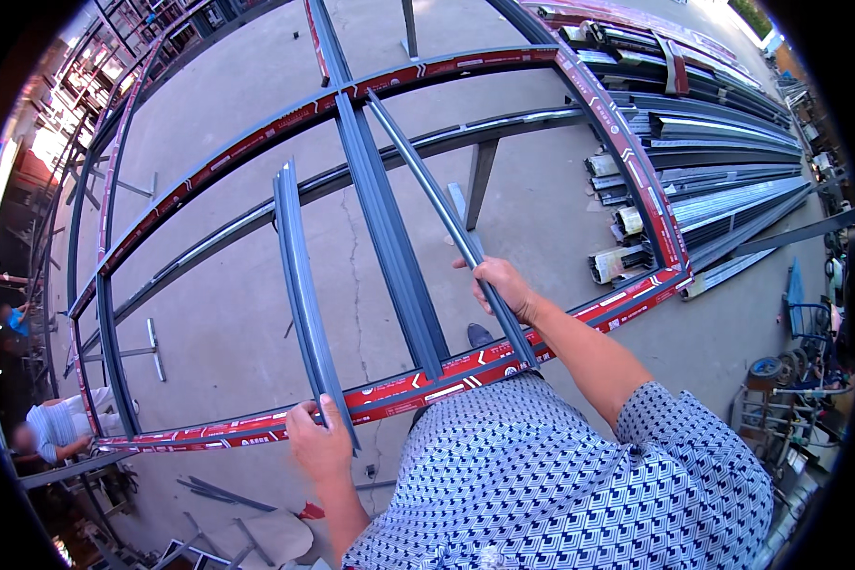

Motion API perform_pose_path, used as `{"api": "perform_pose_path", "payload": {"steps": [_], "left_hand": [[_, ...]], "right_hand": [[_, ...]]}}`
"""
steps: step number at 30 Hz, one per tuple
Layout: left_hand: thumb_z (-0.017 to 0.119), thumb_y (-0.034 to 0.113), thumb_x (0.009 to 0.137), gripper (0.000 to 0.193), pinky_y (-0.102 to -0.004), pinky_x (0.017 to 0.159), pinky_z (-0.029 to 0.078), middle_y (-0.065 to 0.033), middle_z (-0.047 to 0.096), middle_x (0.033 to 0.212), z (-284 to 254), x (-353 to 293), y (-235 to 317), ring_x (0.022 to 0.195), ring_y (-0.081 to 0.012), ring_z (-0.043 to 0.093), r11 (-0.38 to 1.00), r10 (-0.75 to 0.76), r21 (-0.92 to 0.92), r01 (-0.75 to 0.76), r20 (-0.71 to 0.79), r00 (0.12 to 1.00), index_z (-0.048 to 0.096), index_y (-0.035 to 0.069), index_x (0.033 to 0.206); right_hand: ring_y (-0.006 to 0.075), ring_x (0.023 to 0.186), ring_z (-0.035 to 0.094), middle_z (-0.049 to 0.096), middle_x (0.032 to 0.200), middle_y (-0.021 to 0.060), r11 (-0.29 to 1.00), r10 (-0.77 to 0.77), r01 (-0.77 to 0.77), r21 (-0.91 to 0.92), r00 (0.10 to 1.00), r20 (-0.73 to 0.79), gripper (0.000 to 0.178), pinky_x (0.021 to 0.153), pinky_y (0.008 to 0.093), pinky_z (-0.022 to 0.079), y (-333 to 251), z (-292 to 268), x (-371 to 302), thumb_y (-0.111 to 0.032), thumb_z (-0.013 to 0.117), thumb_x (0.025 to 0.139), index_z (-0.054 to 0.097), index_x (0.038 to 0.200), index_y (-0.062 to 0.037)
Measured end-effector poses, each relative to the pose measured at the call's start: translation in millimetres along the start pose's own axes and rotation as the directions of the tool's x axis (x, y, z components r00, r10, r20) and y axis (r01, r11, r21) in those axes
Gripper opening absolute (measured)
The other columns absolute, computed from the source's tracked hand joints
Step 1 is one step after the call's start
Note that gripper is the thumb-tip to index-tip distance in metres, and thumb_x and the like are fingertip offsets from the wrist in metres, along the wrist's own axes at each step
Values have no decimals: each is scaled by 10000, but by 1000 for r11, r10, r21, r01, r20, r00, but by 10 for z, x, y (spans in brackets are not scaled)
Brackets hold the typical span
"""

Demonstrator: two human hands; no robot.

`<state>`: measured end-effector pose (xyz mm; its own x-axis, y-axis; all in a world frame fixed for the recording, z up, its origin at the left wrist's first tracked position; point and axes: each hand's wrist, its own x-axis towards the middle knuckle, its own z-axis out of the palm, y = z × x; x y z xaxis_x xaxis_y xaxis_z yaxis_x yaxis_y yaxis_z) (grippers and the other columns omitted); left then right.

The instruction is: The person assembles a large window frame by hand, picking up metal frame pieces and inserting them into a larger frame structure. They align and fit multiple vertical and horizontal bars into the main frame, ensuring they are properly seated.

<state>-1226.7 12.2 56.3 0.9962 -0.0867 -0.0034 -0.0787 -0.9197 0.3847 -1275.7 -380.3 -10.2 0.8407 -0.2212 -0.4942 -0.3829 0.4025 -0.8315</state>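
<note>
A large frame of dark metal profiles with red film (247, 432) lies across supports in front of me. My left hand (319, 439) grips the near end of a loose grey metal strip (305, 285), which crosses the frame's near edge and a support beam farther out. My right hand (502, 289) is closed around a narrower dark metal bar (423, 176). That bar slants from the frame's far edge to its near edge by my waist. Between the two pieces, a wide grey crossbar (388, 228) spans the frame. Fingers of both hands are partly hidden.
Long metal profiles (722, 128) are stacked on the floor at the right. A support beam (228, 228) runs under the frame. Another person (62, 427) crouches at the frame's left corner. A wheeled cart (779, 370) stands at right, and loose strips (214, 491) lie at lower left.
</note>
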Motion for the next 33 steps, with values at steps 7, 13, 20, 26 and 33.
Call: {"api": "perform_pose_path", "payload": {"steps": [7,13,20,26,33], "left_hand": [[733,278,1039,303,-443,834,563,-165,694,1029,296,-29,371,896,-314,697,969,196,-169,-183,67,978,677,-18,1072],[740,276,1019,295,-480,855,555,-185,696,1027,410,-58,421,960,-379,695,961,213,-209,-183,132,968,670,-10,1033],[733,292,1040,323,-427,799,569,-168,702,980,453,-77,281,864,-307,707,951,278,-175,-256,116,953,686,-28,1047],[721,292,1048,322,-430,796,570,-174,711,979,440,-106,279,860,-311,713,950,270,-197,-242,128,954,687,-28,1040],[717,286,1054,313,-422,801,576,-172,717,988,466,-104,304,865,-301,725,950,259,-215,-225,146,955,694,-26,1044]], "right_hand": [[174,679,627,652,810,63,962,-97,43,-270,977,-188,594,634,383,525,236,260,318,-410,661,896,699,1307,18],[303,896,734,757,960,208,924,-110,10,-383,964,-242,637,846,424,564,239,535,383,-410,676,875,694,1337,27],[371,948,741,759,1005,254,915,-158,37,-401,948,-275,611,902,451,566,185,665,404,-398,670,869,690,1294,41],[412,982,749,756,1032,288,880,-184,27,-473,940,-288,597,925,466,572,169,792,484,-446,647,901,694,1214,60],[442,970,765,758,990,303,769,-252,83,-634,951,-181,740,909,496,585,374,859,682,-642,613,978,689,1161,71]]}}
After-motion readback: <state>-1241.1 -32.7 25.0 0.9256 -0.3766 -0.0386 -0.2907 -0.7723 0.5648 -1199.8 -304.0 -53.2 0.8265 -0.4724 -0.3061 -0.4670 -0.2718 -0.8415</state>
